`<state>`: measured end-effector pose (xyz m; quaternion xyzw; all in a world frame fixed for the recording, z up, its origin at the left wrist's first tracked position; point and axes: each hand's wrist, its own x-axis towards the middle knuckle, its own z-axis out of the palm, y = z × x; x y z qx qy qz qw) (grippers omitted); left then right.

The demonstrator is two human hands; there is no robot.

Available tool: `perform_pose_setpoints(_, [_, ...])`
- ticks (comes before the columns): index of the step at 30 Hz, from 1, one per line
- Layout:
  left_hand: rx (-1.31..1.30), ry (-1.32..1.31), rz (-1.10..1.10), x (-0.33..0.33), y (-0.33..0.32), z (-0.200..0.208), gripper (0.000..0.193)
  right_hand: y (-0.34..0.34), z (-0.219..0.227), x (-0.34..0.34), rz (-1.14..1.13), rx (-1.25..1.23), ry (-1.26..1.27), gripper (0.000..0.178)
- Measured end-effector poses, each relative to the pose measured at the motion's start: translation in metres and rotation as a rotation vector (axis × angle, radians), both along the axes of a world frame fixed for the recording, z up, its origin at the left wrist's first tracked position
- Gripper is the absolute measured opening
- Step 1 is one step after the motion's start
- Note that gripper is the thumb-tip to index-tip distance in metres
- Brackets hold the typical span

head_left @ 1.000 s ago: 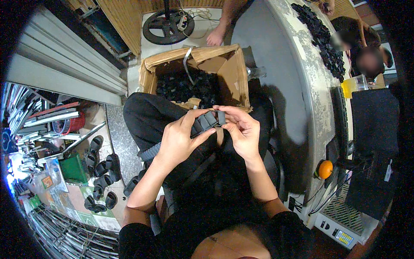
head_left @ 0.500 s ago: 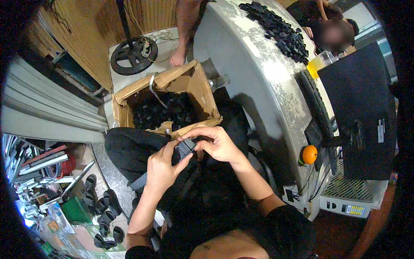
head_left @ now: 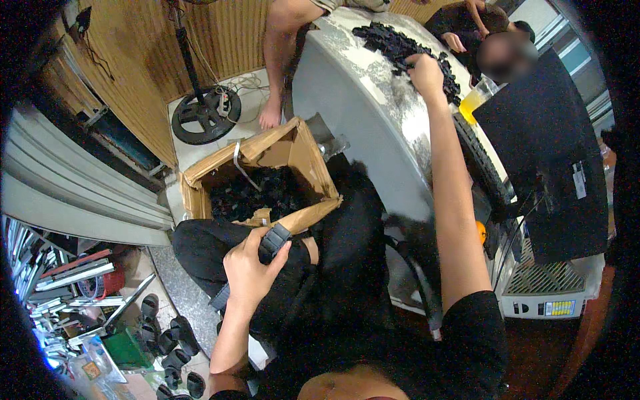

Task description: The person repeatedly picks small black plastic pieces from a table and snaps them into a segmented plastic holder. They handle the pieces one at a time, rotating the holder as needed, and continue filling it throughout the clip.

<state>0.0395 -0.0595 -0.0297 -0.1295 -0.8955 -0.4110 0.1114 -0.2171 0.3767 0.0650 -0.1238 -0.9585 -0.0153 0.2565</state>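
Note:
My left hand [head_left: 245, 270] grips a small dark grey ribbed block [head_left: 274, 241], which looks like black plastic pieces set side by side, between thumb and fingers. It is held above my lap, by the near edge of the cardboard box [head_left: 321, 163]. My right arm stretches forward over the table, and my right hand [head_left: 427, 77] is at the near side of a pile of small black pieces [head_left: 383, 40]. Its fingers are bent together at the pile; what they pinch, if anything, cannot be made out. Many more black pieces [head_left: 267, 190] lie inside the box.
On the white table [head_left: 347, 50] stand a keyboard [head_left: 481, 157], a cup of yellow liquid [head_left: 472, 103] and a monitor [head_left: 550, 160]. An orange fruit [head_left: 481, 232] shows behind my forearm. Across the table sits another person [head_left: 460, 30]; someone's bare leg [head_left: 277, 73] is beyond the box.
My right hand has left the block and reached forward and right to the pile on the table. My left hand keeps the block over my lap. The view has shifted slightly.

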Motion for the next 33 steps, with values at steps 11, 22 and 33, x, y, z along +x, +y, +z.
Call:
perform_pose_setpoints(11, [-0.04, -0.033, -0.023, 0.001, 0.0, -0.001, 0.036, 0.014, -0.023, -0.02, 0.317, 0.0, -0.145, 0.041])
perform_pose_setpoints(22, [-0.005, -0.023, 0.015, -0.004, -0.004, -0.008, 0.037, -0.131, 0.014, 0.108, 0.653, -0.889, -0.152, 0.049])
perform_pose_setpoints(33, [0.001, -0.076, -0.088, -0.001, -0.008, -0.007, 0.043, -0.249, -0.066, 0.238, 0.822, -1.454, -0.505, 0.042])
